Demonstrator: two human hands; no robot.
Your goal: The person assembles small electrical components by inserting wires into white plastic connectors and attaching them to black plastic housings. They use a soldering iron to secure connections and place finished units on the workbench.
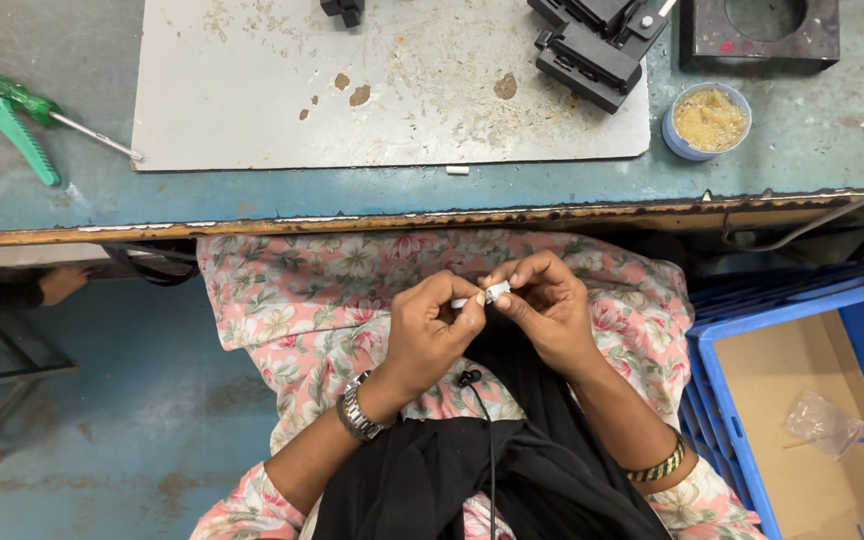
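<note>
A person sits at a worn blue-green surface (252,205), seen from above, with both hands held together over a floral-print lap, just below the surface's rusty front edge. The left hand (430,335) and the right hand (550,312) meet at a small white part (487,294); the fingertips of each hand pinch one end of it, so both grips are closed on that part. The left wrist wears a metal watch (356,406), and the right wrist a gold-coloured bangle (660,465). A thin black cord (488,430) with a small bud at its top hangs down the dark cloth just below the hands.

On the surface, well above the hands, lies a pale scuffed board (282,90) speckled with crumbs. At the board's upper right corner sits a black clamp-like fixture (592,45). Just right of the board stands a small blue tub (707,120) filled with yellowish paste. Far left of the board lie a green-handled screwdriver (47,108) and a green comb-like tool (24,140).

Right of the hands stands a blue crate (727,400) lined with cardboard, with a small clear bag (824,420) inside. Another person's hand (60,283) shows below the surface edge, far left of the hands.
</note>
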